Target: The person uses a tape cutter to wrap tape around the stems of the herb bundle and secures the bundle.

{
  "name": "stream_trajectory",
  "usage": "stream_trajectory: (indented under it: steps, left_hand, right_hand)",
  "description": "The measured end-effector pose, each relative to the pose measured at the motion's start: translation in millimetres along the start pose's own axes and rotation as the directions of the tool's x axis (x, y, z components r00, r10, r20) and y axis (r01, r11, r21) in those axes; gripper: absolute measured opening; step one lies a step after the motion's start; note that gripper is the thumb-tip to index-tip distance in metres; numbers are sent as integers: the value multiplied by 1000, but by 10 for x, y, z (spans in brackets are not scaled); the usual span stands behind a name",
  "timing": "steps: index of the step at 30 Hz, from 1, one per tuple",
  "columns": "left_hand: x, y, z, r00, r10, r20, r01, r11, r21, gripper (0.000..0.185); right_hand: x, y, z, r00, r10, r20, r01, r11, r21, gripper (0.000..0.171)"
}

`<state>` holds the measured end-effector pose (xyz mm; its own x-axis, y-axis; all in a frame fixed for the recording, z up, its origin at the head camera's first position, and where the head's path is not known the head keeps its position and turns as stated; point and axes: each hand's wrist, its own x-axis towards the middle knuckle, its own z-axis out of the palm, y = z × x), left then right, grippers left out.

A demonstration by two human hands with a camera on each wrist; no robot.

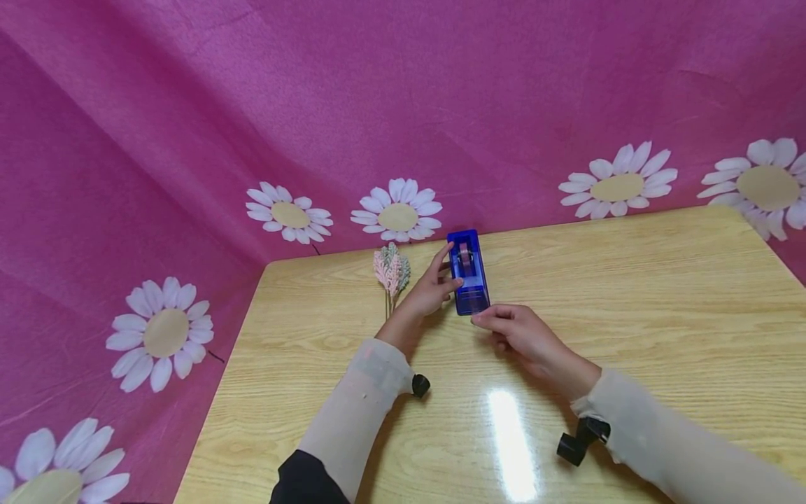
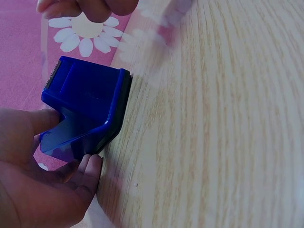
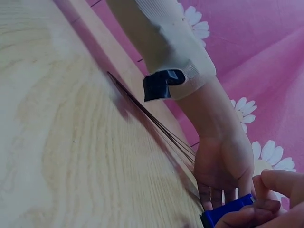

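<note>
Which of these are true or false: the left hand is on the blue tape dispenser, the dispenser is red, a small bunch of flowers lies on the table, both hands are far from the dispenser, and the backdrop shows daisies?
1. The left hand grips the blue tape dispenser. True.
2. The dispenser is red. False: it is blue.
3. A small bunch of flowers lies on the wooden table, left of the dispenser. True.
4. Both hands are far from the dispenser. False: the left hand holds its side and the right hand pinches at its near end.
5. The pink backdrop shows white daisies. True.
</note>
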<state>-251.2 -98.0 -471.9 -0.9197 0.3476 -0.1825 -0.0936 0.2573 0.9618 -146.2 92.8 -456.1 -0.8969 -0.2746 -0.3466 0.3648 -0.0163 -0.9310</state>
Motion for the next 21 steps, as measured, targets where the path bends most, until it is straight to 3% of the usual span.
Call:
stream_trajectory:
  steps: [7, 21]
  left_hand:
    - [3, -7, 3, 1000, -5, -6, 5, 1000, 16, 77]
    - [-9, 7, 7, 1000, -7, -11, 7, 1000, 27, 76]
  right_hand:
    - [-67, 45, 48, 999, -11, 32, 11, 1000, 15, 17]
    - [-149, 125, 72, 1000, -4, 17, 3, 1000, 9, 18]
